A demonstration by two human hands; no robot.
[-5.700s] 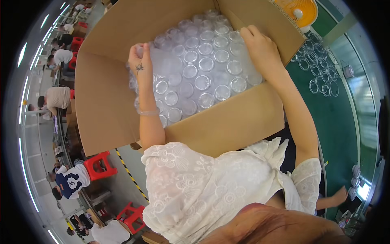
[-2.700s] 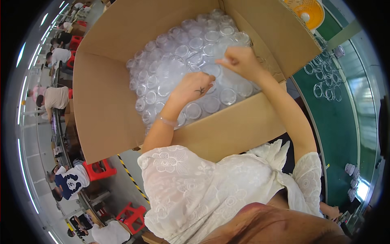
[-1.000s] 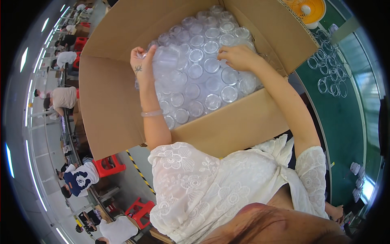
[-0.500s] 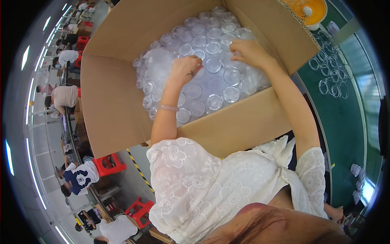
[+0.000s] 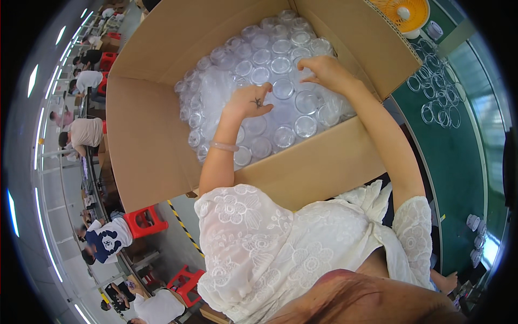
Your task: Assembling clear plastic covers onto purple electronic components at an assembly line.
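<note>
A large open cardboard box [image 5: 313, 164] stands in front of me, full of round clear plastic containers [image 5: 306, 126] packed close together. Thin clear plastic film [image 5: 216, 86] is bunched over part of them on the left. My left hand [image 5: 251, 101] hovers over the middle of the containers, thumb and forefinger apart, with nothing seen between them. To its right, my right hand [image 5: 326, 73] is above the containers near the box's right wall, fingers curved and parted from the thumb. No object shows in it. Whether either hand touches the containers or film is hard to tell.
On the right, a green work table [image 5: 456, 156] carries several clear rings [image 5: 440, 97] and small stacked pale pieces [image 5: 476, 232]. An orange basket [image 5: 407, 13] stands at upper right. Red stools [image 5: 144, 221] and seated people [image 5: 86, 132] line benches on the left.
The fingers of my left hand have spread from a closed pinch. My right hand has shifted slightly left, its thumb and fingers further apart.
</note>
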